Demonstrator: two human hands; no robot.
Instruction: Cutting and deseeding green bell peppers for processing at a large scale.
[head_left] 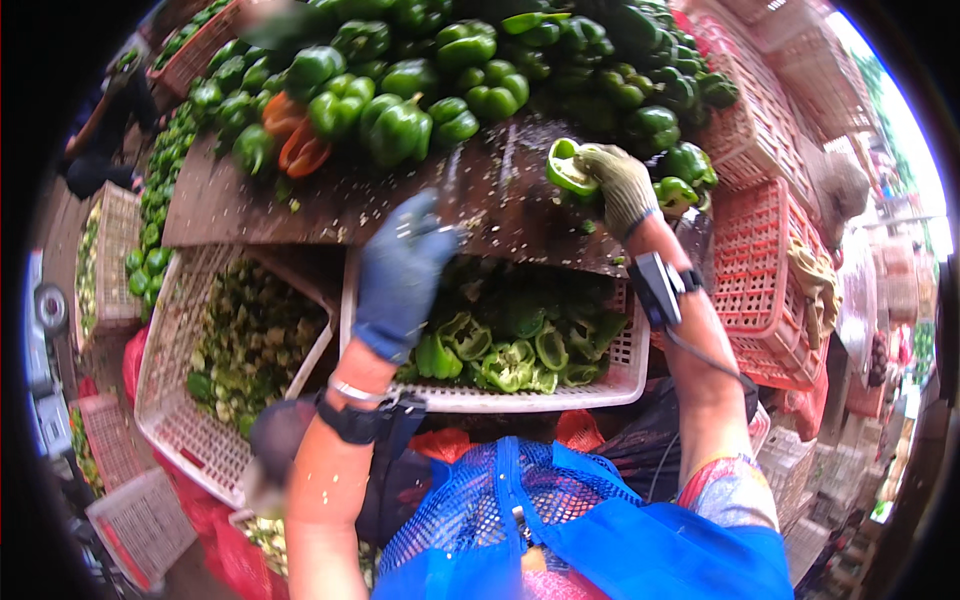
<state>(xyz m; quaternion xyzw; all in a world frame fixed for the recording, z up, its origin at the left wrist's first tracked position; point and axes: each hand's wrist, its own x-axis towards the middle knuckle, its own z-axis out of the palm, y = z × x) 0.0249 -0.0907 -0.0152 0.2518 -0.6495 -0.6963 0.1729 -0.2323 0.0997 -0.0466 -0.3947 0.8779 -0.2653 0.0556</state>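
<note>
While our right hand point(618, 188), gloved in pale knit, grips a pepper half point(568, 170) over the speckled brown worktop point(290, 215), right of its middle and back from the near edge, our left hand point(402, 275) hangs blue-gloved at that edge. Its fingers look bent, but it is blurred, and we cannot tell whether it grips anything. The half is bright green outside; its cut rim is paler, and its hollow inside shows whitish green. We see whole peppers point(395, 132) heaped along the far edge, with two orange-red ones point(303, 152) toward the left. Below the near edge, a white crate point(530, 402) holds cut peppers point(508, 365); left of it, another crate point(185, 425) holds chopped bits point(250, 345).
</note>
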